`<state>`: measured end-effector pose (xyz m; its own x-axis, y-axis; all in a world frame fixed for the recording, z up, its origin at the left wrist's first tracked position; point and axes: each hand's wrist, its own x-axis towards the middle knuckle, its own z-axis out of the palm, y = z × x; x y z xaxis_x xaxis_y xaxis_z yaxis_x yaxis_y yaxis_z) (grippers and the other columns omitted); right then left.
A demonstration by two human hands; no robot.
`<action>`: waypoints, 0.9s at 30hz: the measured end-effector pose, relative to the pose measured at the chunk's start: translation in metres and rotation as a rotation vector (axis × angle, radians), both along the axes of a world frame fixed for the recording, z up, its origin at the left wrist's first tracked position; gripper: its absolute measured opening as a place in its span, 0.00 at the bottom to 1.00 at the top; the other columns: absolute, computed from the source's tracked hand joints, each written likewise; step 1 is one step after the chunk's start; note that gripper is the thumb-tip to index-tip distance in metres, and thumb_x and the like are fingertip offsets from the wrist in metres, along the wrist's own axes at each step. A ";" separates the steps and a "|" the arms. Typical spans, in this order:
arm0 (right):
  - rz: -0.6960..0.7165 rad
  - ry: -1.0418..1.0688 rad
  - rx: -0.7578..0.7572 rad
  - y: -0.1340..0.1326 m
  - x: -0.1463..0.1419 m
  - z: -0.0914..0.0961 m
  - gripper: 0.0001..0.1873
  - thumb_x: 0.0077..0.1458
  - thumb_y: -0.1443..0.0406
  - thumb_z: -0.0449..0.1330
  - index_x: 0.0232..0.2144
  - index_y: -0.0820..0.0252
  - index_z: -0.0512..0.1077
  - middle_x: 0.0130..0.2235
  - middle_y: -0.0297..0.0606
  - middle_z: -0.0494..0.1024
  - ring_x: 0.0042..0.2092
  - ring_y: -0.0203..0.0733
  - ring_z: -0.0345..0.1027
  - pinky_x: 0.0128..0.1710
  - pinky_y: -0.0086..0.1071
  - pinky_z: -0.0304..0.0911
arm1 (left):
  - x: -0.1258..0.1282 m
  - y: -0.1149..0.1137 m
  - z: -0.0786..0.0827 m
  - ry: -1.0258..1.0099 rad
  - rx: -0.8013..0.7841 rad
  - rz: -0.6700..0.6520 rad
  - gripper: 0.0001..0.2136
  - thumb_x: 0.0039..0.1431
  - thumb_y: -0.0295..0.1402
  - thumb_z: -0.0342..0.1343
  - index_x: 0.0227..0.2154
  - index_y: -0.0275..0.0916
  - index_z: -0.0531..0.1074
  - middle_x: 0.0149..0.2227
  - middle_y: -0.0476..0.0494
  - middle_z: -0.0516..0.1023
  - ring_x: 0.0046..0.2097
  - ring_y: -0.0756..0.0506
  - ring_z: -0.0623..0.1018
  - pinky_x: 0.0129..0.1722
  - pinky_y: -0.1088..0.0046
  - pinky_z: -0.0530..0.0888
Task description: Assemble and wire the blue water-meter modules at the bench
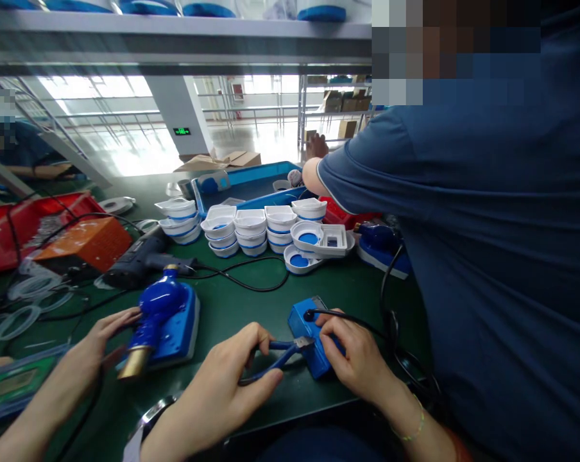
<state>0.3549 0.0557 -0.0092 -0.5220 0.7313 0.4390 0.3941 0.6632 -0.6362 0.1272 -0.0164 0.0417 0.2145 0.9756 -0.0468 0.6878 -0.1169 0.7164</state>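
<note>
My left hand (232, 375) is closed around the blue handles of a pair of pliers (283, 356), with a watch on its wrist. The plier jaws touch a small blue plastic box (305, 330) on the green table near the front edge. My right hand (355, 356) grips that box from the right, fingers pressed on its top. A black cable (348, 319) runs from the box over my right hand. Another person's hand (95, 343) reaches in from the lower left and touches a blue water-meter body with a brass end (162, 317).
Stacks of white and blue plastic caps (251, 231) stand mid-table, a blue tray (251, 183) behind them. A black power tool (140, 260) and red bins (34, 224) lie on the left. A person in a blue shirt (487, 256) stands close on the right, reaching toward the tray.
</note>
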 end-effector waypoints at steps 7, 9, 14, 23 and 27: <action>0.014 0.081 -0.033 -0.001 -0.003 -0.004 0.09 0.60 0.71 0.50 0.30 0.55 0.65 0.40 0.35 0.76 0.43 0.43 0.72 0.41 0.33 0.64 | 0.003 -0.007 -0.001 0.089 0.134 -0.016 0.07 0.58 0.34 0.53 0.34 0.42 0.60 0.38 0.48 0.72 0.38 0.46 0.72 0.38 0.70 0.69; 0.026 0.096 -0.042 -0.001 -0.003 -0.004 0.09 0.60 0.71 0.51 0.30 0.55 0.66 0.40 0.35 0.77 0.43 0.42 0.72 0.43 0.32 0.64 | 0.004 -0.008 -0.001 0.112 0.178 -0.018 0.07 0.58 0.33 0.54 0.34 0.42 0.60 0.40 0.48 0.73 0.40 0.45 0.73 0.39 0.69 0.71; 0.039 0.104 -0.074 -0.001 0.000 -0.004 0.09 0.60 0.71 0.51 0.30 0.55 0.67 0.40 0.37 0.77 0.43 0.43 0.72 0.45 0.33 0.65 | 0.005 -0.011 0.000 0.191 0.221 -0.020 0.11 0.54 0.33 0.58 0.36 0.42 0.62 0.42 0.45 0.74 0.42 0.42 0.74 0.40 0.66 0.73; 0.039 0.105 -0.087 -0.001 0.002 -0.003 0.09 0.60 0.71 0.51 0.30 0.56 0.67 0.40 0.36 0.77 0.42 0.42 0.72 0.42 0.31 0.63 | 0.004 -0.014 0.001 0.259 0.235 -0.055 0.12 0.53 0.36 0.59 0.37 0.42 0.62 0.46 0.41 0.73 0.45 0.39 0.74 0.42 0.61 0.73; 0.045 0.095 -0.086 0.000 0.002 -0.004 0.09 0.60 0.71 0.51 0.30 0.56 0.67 0.40 0.36 0.77 0.42 0.42 0.72 0.40 0.31 0.62 | 0.005 -0.010 0.002 0.200 0.180 -0.044 0.08 0.56 0.34 0.55 0.36 0.42 0.62 0.44 0.43 0.73 0.44 0.41 0.74 0.42 0.63 0.72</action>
